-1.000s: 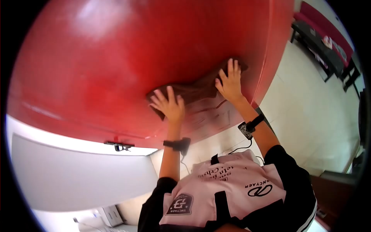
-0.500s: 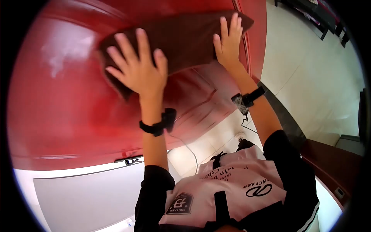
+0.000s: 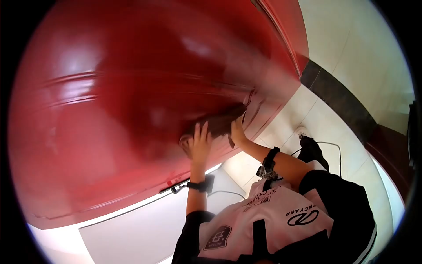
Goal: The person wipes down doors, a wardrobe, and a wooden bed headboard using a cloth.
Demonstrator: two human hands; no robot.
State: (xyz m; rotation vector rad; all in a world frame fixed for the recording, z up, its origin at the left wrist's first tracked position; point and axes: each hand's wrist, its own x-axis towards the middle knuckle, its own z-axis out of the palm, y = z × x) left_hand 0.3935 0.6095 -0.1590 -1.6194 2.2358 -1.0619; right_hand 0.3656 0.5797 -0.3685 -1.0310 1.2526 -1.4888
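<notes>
A dark brown cloth (image 3: 220, 124) lies bunched against a glossy red door-like panel (image 3: 145, 132), near its lower edge. My left hand (image 3: 200, 143) rests on the cloth's left part, its fingers somewhat apart and stretched over it. At the cloth's right end is my right hand (image 3: 237, 132), turned sideways, with its fingers close together around the cloth's edge and partly hidden. Each wrist wears a black strap with a small device.
A dark handle or latch (image 3: 176, 187) sits at the panel's lower edge, beside a pale grey surface (image 3: 132, 220). Light floor tiles (image 3: 285, 119) and a dark floor strip (image 3: 340, 99) lie to the right. A cable (image 3: 339, 154) runs near a black-clad leg.
Both hands have come down and closer together with the cloth, which has gone from spread wide to bunched. The view has shifted over the red panel, and the bench at the upper right is out of sight.
</notes>
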